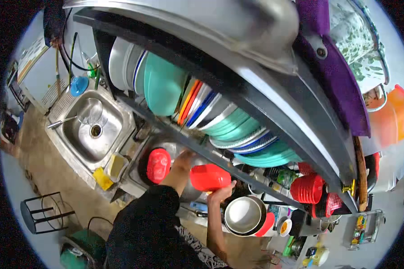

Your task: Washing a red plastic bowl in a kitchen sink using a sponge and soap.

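My right hand (223,192) grips a red plastic container (209,177) by its right end, holding it up over a stainless steel sink basin (134,175). My left hand (187,155) reaches toward the back of that basin. Its fingers are hidden behind the dark lower bar of the dish rack (175,129), so whether they hold anything does not show. A second red plastic container (159,165) sits in the basin, left of my left forearm.
Plates (165,84) fill the rack close above my hands. To the left are another sink (97,134) with a strainer (90,111), a yellow sponge (103,179) and a soap tub (116,166). At right stand a metal bowl (243,215) and stacked red cups (306,188).
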Demonstrator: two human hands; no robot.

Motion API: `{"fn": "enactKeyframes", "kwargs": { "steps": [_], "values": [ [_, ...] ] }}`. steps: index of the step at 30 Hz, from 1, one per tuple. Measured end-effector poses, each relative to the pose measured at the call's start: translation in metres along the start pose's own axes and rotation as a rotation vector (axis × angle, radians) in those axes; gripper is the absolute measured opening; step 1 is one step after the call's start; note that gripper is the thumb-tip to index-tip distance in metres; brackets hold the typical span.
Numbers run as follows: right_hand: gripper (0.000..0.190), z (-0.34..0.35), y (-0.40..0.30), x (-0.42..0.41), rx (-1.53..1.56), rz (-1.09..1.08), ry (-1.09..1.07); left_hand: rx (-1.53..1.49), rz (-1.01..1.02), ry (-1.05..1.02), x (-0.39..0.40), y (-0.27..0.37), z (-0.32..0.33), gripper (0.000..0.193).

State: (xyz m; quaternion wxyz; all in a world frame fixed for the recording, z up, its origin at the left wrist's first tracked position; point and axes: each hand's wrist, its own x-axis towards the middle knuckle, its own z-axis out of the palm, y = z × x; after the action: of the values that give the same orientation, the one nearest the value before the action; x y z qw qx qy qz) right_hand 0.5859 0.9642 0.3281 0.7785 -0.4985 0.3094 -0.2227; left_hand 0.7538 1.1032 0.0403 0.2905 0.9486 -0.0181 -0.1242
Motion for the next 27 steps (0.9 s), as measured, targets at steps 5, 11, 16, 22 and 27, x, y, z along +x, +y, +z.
{"fn": "enactKeyframes", "kwargs": {
  "steps": [5, 11, 16, 22, 27],
  "values": [
    [0.045, -0.002, 0.001, -0.003, 0.040, 0.060, -0.032, -0.041, 0.012, 0.021, 0.024, -0.006, -0.005, 0.030],
    [0.045, -0.004, 0.031, 0.012, 0.163, 0.119, -0.141, -0.481, 0.023, -0.147, -0.034, 0.003, -0.042, 0.032],
    [0.046, 0.010, 0.098, 0.040, -0.466, 0.047, -0.020, -1.463, -0.321, -0.567, -0.135, 0.036, -0.135, 0.041],
    [0.040, 0.049, 0.140, 0.041, -0.622, -0.138, -0.263, -1.217, -0.483, -0.112, -0.166, 0.030, -0.142, 0.070],
    [0.076, 0.052, 0.150, -0.013, -1.062, -0.224, -0.500, -0.792, -0.677, 0.325, -0.161, 0.011, -0.119, 0.082]
  ]
}}
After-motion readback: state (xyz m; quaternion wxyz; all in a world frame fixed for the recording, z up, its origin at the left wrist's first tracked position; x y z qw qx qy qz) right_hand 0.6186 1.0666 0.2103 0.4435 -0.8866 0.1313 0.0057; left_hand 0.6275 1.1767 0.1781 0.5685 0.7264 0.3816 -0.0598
